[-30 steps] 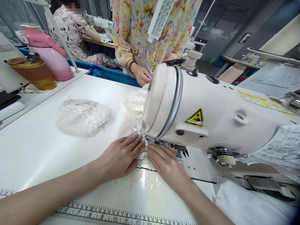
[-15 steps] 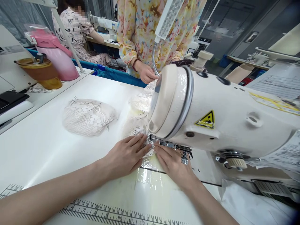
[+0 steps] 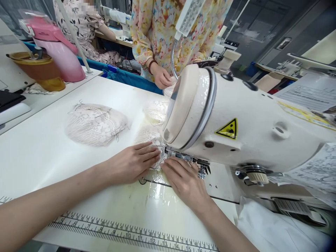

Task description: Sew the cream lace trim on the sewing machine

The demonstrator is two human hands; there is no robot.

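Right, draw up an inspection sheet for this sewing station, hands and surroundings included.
Surface: white sewing table, printed ruler scale along the near edge.
Job's things: lace piece at the sewing machine; separate lace piece with loose dark threads at left.
Clutter: pink bottle and amber cup, far left.
Hands: left hand flat on the lace; right hand with fingertips at its edge.
Cables: none clearly made out.
Surroundings: person in floral blouse stands across the table; another person sits behind.

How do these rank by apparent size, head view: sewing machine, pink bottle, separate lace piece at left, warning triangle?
1. Sewing machine, largest by far; nearness may inflate it
2. Pink bottle and lace piece: too alike to rank
3. Warning triangle, smallest
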